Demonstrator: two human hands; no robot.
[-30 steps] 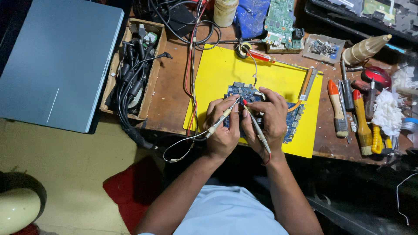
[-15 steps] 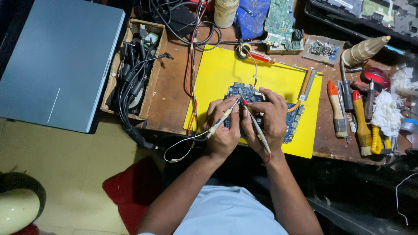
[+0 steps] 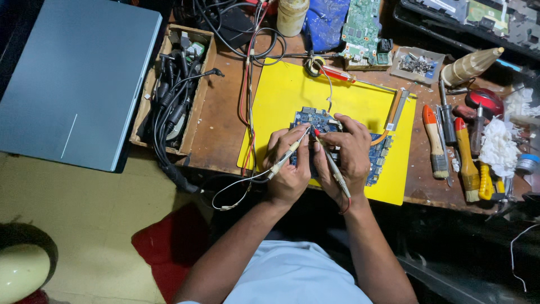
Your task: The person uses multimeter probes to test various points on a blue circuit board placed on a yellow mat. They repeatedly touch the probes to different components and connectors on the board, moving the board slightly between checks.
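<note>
A blue circuit board point(image 3: 315, 118) lies on a yellow mat point(image 3: 292, 90) on the wooden bench. My left hand point(image 3: 288, 169) grips a pale test probe point(image 3: 288, 153) whose tip rests on the board. A thin white lead trails from it off the bench edge. My right hand point(image 3: 350, 153) holds a second probe with a red tip point(image 3: 327, 159), also pointed at the board. Both tips meet close together near the board's middle. The hands cover the board's near half.
A closed grey laptop point(image 3: 73, 79) lies at the left. A wooden box of black cables point(image 3: 175, 84) sits beside it. Screwdrivers and brushes point(image 3: 450, 135) lie at the right, a green circuit board point(image 3: 363, 28) and a jar point(image 3: 292, 16) at the back.
</note>
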